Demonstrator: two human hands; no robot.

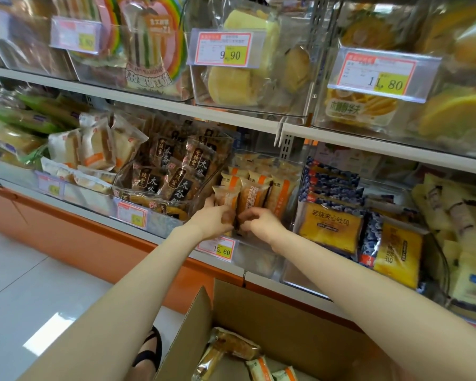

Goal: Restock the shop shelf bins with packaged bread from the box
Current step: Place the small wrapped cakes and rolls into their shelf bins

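The left hand [216,217] grips the lower end of an orange-and-white bread packet [226,198], fingers wrapped round its left edge, and holds it upright at the front of the row. Just beside it, the right hand [260,220] has its fingers curled and pinches the bottom of the neighbouring packet [252,198], which also stands upright; the two hands nearly touch. Both packets sit in a clear bin [259,261] on the lower shelf, with more of the same kind lined up behind them. A price label [217,250] reading 15.60 is fixed to the bin's front. To the left, another bin holds dark packets [173,174]; to the right lie blue-and-yellow toast packs [330,229]. Below the forearms stands an open cardboard box [272,312] with several loose packets [237,343] of bread lying in it. A sandalled foot [149,353] shows on the pale tiled floor [25,284] beside the box
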